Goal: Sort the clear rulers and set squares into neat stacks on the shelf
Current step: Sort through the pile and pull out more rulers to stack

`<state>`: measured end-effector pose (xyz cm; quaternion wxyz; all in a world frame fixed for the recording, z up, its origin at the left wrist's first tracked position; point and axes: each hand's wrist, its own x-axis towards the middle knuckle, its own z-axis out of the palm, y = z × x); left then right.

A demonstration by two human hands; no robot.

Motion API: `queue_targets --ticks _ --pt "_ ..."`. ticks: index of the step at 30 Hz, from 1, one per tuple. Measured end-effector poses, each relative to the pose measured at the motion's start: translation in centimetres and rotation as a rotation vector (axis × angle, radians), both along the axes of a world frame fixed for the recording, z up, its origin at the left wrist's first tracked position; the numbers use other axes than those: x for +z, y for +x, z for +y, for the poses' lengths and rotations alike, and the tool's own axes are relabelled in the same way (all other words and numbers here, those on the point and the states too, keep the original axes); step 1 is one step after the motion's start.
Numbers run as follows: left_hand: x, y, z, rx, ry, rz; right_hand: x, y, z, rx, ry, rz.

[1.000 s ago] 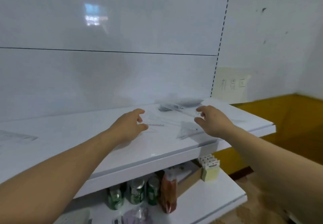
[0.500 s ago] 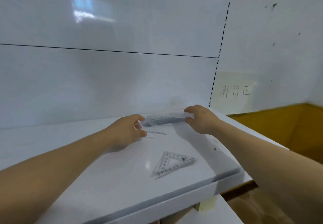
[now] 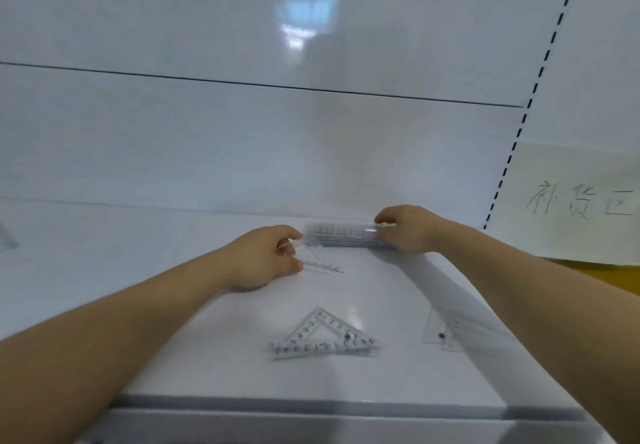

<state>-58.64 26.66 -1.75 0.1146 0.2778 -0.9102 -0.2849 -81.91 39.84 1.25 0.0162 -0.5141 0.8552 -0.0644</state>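
A stack of clear rulers (image 3: 341, 235) lies across the back of the white shelf (image 3: 214, 357), close to the wall. My right hand (image 3: 407, 229) grips its right end with curled fingers. My left hand (image 3: 265, 258) pinches its left end between thumb and fingers. A clear set square (image 3: 320, 265) lies flat just under and in front of the left hand. A second clear set square (image 3: 323, 338) with black numbers lies nearer the shelf front. A third clear piece (image 3: 446, 331) lies partly under my right forearm.
A white back wall (image 3: 242, 132) rises directly behind the stack. A paper note with handwriting (image 3: 575, 201) hangs at the right. The shelf's front edge (image 3: 311, 405) runs across the bottom. A faint clear item (image 3: 7, 239) sits at the far left.
The view has closed in and tilted over the shelf. Both hands have taken hold of the ruler stack's ends and squared it along the back wall.
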Motion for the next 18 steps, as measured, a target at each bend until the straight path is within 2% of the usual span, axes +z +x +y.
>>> queue_targets --ticks 8,14,18 --pt "-0.3 0.0 3.7 0.195 -0.001 0.033 -0.9 -1.2 0.7 0.151 0.016 0.057" --pt "-0.5 0.1 4.7 0.208 -0.039 0.038 -1.4 -1.3 1.1 0.117 -0.031 0.019" --pt "-0.1 0.4 5.4 0.212 -0.042 0.035 -1.3 0.0 2.0 0.145 -0.143 -0.004"
